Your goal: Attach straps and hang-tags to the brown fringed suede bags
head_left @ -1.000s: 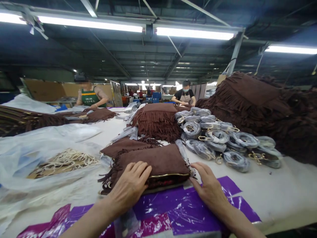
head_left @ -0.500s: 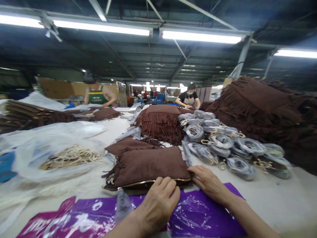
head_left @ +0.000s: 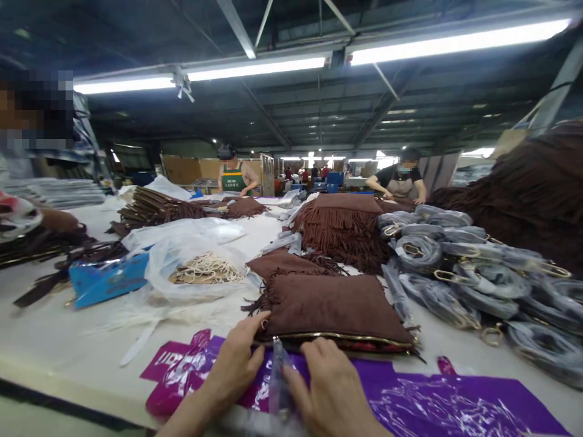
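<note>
A dark brown fringed suede bag (head_left: pixel 328 303) lies flat before me, its gold zip edge towards me. The zip gapes toward the right, showing a little red inside. My left hand (head_left: pixel 239 358) is at the bag's left front corner, fingers and thumb closed around the edge by a small metal ring. My right hand (head_left: pixel 323 376) has its fingertips against the front edge below the zip, thumb spread away. Between the hands, a narrow plastic-wrapped piece (head_left: pixel 277 379) hangs down from the zip's left part, close to my right thumb. Purple printed plastic bags (head_left: pixel 455 400) lie under and in front.
Coiled straps in clear plastic (head_left: pixel 492 279) with gold clasps are heaped at right. Behind stand stacked fringed bags (head_left: pixel 341 227); a larger brown pile (head_left: pixel 523 182) rises far right. At left lie a clear bag of cords (head_left: pixel 207 270) and blue plastic (head_left: pixel 109 279). Several co-workers are around.
The view has swung left. My left hand has gone from the zip's middle to the bag's left corner. My right hand has left the right corner for the front edge.
</note>
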`<action>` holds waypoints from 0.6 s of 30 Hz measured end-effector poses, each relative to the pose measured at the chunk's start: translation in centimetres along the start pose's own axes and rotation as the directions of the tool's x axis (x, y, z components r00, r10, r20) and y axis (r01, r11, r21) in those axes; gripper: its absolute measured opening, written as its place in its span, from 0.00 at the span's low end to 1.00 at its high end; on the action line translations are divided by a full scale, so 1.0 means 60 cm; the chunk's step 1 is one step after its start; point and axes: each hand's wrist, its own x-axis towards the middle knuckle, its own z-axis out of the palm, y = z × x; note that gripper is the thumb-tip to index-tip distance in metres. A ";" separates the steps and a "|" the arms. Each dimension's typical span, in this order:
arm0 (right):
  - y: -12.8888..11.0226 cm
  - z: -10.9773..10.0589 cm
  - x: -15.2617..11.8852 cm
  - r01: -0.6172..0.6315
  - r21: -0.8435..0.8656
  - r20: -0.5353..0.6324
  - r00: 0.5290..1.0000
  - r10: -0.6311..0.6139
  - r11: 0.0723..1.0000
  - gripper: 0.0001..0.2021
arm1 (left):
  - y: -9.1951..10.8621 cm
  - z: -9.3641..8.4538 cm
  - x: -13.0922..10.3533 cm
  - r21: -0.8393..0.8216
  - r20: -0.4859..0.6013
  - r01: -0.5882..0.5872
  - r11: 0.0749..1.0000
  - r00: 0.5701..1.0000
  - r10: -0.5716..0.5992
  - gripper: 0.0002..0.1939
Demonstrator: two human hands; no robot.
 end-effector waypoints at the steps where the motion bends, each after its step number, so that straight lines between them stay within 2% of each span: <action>1: -0.030 0.017 0.012 -0.069 0.004 0.035 0.997 0.069 0.998 0.11 | -0.001 0.003 0.001 0.069 -0.018 -0.070 0.995 0.997 0.071 0.25; 3: -0.069 0.042 0.037 -0.187 0.000 0.081 0.979 0.187 0.982 0.12 | -0.007 0.007 0.005 0.218 -0.067 -0.216 0.952 0.969 0.236 0.20; 4: -0.079 0.048 0.048 -0.227 -0.016 0.091 0.970 0.227 0.974 0.13 | -0.012 0.007 0.008 0.286 -0.094 -0.286 0.914 0.941 0.324 0.16; 7: -0.093 0.048 0.067 -0.277 -0.093 0.140 0.947 0.288 0.956 0.15 | -0.024 0.004 0.020 0.425 -0.173 -0.445 0.788 0.815 0.553 0.10; 9: -0.098 0.041 0.071 -0.268 -0.130 0.181 0.940 0.288 0.955 0.15 | -0.029 0.001 0.026 0.466 -0.200 -0.497 0.732 0.747 0.635 0.09; 10: -0.099 0.039 0.071 -0.264 -0.142 0.177 0.941 0.287 0.954 0.15 | -0.030 0.000 0.027 0.475 -0.212 -0.507 0.719 0.727 0.653 0.09; 12: -0.102 0.038 0.070 -0.245 -0.161 0.120 0.957 0.265 0.956 0.15 | -0.033 -0.002 0.029 0.471 -0.211 -0.522 0.711 0.716 0.666 0.09; 14: -0.102 0.042 0.068 -0.212 -0.183 0.057 0.973 0.225 0.960 0.16 | -0.037 -0.001 0.029 0.443 -0.190 -0.534 0.720 0.729 0.658 0.12; 16: -0.099 0.046 0.068 -0.170 -0.198 0.057 0.981 0.185 0.965 0.17 | -0.039 0.000 0.030 0.416 -0.172 -0.549 0.725 0.735 0.656 0.14; 18: -0.093 0.047 0.070 -0.154 -0.202 0.102 0.979 0.177 0.967 0.16 | -0.040 0.000 0.034 0.405 -0.181 -0.567 0.717 0.719 0.671 0.14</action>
